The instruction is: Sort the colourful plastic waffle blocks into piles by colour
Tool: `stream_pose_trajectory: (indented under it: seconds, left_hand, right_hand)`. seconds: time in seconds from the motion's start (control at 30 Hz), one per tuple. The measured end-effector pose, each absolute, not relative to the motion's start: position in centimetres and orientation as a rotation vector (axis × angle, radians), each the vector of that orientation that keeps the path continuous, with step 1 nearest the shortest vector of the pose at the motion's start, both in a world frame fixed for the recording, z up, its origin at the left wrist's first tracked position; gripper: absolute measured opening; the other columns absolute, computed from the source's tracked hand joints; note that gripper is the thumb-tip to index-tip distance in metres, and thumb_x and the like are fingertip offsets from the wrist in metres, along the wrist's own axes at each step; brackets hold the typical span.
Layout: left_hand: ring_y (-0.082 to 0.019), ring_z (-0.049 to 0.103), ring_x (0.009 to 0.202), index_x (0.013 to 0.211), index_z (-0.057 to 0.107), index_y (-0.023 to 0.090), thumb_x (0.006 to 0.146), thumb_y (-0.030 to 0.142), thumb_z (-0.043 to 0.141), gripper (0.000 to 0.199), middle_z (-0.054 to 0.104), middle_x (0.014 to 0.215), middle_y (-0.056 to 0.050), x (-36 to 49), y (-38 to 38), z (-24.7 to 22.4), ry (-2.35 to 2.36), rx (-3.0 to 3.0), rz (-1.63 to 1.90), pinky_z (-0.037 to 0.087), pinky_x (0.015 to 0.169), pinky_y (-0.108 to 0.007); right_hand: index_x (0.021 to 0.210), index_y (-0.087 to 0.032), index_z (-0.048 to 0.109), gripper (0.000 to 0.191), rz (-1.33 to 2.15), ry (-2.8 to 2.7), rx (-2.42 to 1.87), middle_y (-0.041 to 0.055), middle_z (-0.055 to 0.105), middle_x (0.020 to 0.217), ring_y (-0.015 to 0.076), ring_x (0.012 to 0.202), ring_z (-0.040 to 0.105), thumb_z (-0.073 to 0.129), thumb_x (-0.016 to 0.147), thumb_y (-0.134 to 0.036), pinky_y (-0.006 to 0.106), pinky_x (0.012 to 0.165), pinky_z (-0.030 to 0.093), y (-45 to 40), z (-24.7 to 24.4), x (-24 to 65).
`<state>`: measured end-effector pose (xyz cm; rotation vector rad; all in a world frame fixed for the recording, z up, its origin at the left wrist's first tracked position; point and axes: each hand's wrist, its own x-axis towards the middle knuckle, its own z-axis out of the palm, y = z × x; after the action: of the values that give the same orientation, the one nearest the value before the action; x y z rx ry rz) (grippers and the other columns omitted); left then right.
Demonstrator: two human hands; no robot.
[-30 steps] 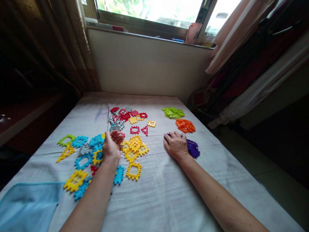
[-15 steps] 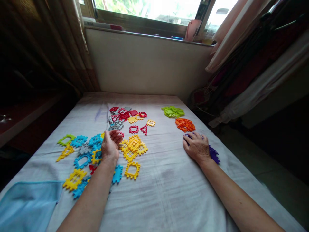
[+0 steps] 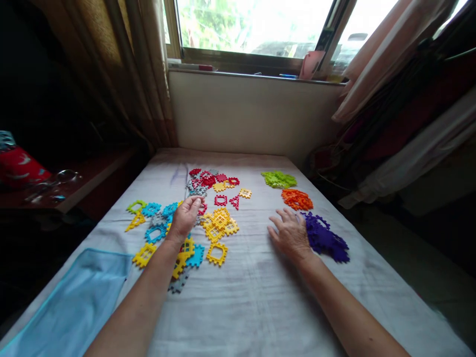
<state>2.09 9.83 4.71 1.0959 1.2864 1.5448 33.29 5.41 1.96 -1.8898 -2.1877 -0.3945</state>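
Note:
My left hand (image 3: 188,216) is closed, its fingertips pressed together over the middle of the toy pieces. A red interlocking building piece (image 3: 203,208) shows just beneath the fingertips; whether they grip it I cannot tell. Right of that hand lies a heap of yellow window-shaped building pieces (image 3: 220,224). Blue pieces (image 3: 155,233) and more yellow ones are spread around the left wrist, partly hidden by it. My right hand (image 3: 290,232) is open, palm down with fingers spread, beside the left edge of a pile of purple pieces (image 3: 327,240).
Orange (image 3: 296,199) and lime green piles (image 3: 278,179) sit toward the back right. Red and grey pieces (image 3: 208,181) cluster farther back. A light blue cloth (image 3: 89,292) covers the front left of the sheet-covered surface (image 3: 253,302). A wall and window stand behind.
My right hand has slid left off the purple pile, uncovering it. My left hand has turned and its fingers have closed above the red piece. The view has shifted left and up.

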Motion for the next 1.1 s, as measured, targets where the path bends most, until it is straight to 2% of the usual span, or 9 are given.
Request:
stream_pose_trajectory:
  seconds: [0.1,0.2,0.33,0.47,0.63,0.73,0.83,0.93,1.1]
  left_hand:
    - [-0.026,0.066,0.092,0.076,0.072,0.028,0.068,0.036,0.076,0.012,0.075,0.083,-0.004,-2.8,9.4,4.0,1.57,1.37,1.615,0.049,0.095,-0.034]
    - [-0.032,0.06,0.116,0.077,0.071,0.026,0.068,0.043,0.074,0.019,0.074,0.104,-0.011,-6.8,9.0,2.6,1.775,1.571,1.519,0.034,0.114,-0.042]
    - [-0.04,0.047,0.132,0.083,0.071,0.024,0.066,0.058,0.071,0.038,0.069,0.123,-0.015,-8.3,8.9,0.1,2.014,1.649,1.281,0.019,0.119,-0.055]
    - [-0.042,0.04,0.138,0.095,0.072,0.025,0.067,0.062,0.07,0.047,0.066,0.128,-0.015,-6.3,9.4,-1.4,2.031,1.682,1.212,0.013,0.12,-0.056]
    - [-0.04,0.041,0.137,0.091,0.073,0.025,0.065,0.052,0.077,0.037,0.068,0.124,-0.013,-3.6,10.2,-0.6,1.834,1.59,1.322,0.015,0.121,-0.054]
    - [-0.035,0.054,0.126,0.089,0.075,0.026,0.069,0.039,0.076,0.023,0.072,0.112,-0.011,-3.3,10.4,0.6,1.638,1.4,1.497,0.026,0.119,-0.048]
    - [-0.028,0.061,0.113,0.09,0.076,0.025,0.078,0.031,0.068,0.015,0.073,0.106,-0.009,-4.1,10.4,1.5,1.608,1.266,1.675,0.037,0.112,-0.039]
    - [-0.026,0.062,0.109,0.09,0.076,0.026,0.083,0.03,0.063,0.015,0.073,0.105,-0.008,-5.0,10.6,1.4,1.707,1.254,1.716,0.04,0.109,-0.035]
    - [-0.026,0.064,0.109,0.093,0.075,0.026,0.085,0.031,0.062,0.017,0.074,0.107,-0.007,-5.6,11.1,-0.2,1.842,1.297,1.616,0.043,0.106,-0.036]
  right_hand:
    - [0.11,-0.024,0.073,0.029,-0.279,-2.27,-1.808,0.0124,0.061,0.137,0.0324,0.133,0.046,0.053,0.091,-0.031,0.052,0.11,0.027,4.8,1.7,30.6]
    - [0.107,-0.024,0.074,0.027,-0.2,-2.324,-1.742,0.0116,0.061,0.137,0.0322,0.133,0.047,0.053,0.091,-0.03,0.051,0.109,0.03,4.3,1.6,28.6]
    - [0.104,-0.024,0.074,0.025,-0.163,-2.352,-1.662,0.0106,0.063,0.135,0.0312,0.131,0.049,0.054,0.091,-0.028,0.049,0.108,0.032,4.0,1.4,27.6]
    - [0.107,-0.026,0.074,0.026,-0.145,-2.324,-1.608,0.01,0.063,0.134,0.0301,0.131,0.049,0.054,0.091,-0.028,0.049,0.109,0.034,4.6,1.0,27.7]
    - [0.114,-0.026,0.072,0.03,-0.038,-2.27,-1.565,0.0101,0.063,0.134,0.0279,0.128,0.053,0.056,0.088,-0.027,0.046,0.105,0.041,9.0,1.1,26.9]
    - [0.127,-0.026,0.065,0.039,0.06,-2.222,-1.555,0.0098,0.062,0.136,0.0243,0.126,0.055,0.055,0.09,-0.03,0.041,0.103,0.045,13.9,2.2,24.7]
    - [0.145,-0.024,0.049,0.058,0.131,-2.18,-1.638,0.012,0.053,0.146,0.0248,0.132,0.05,0.057,0.09,-0.037,0.039,0.106,0.043,19.7,3.8,21.3]
    - [0.15,-0.03,0.042,0.064,0.212,-2.254,-1.689,0.012,0.041,0.155,0.0299,0.139,0.041,0.055,0.091,-0.05,0.048,0.107,0.042,25.4,5.1,17.1]
    - [0.151,-0.034,0.038,0.07,0.304,-2.434,-1.669,0.0133,0.029,0.161,0.0357,0.147,0.026,0.049,0.09,-0.064,0.064,0.109,0.033,32.1,5.5,10.8]
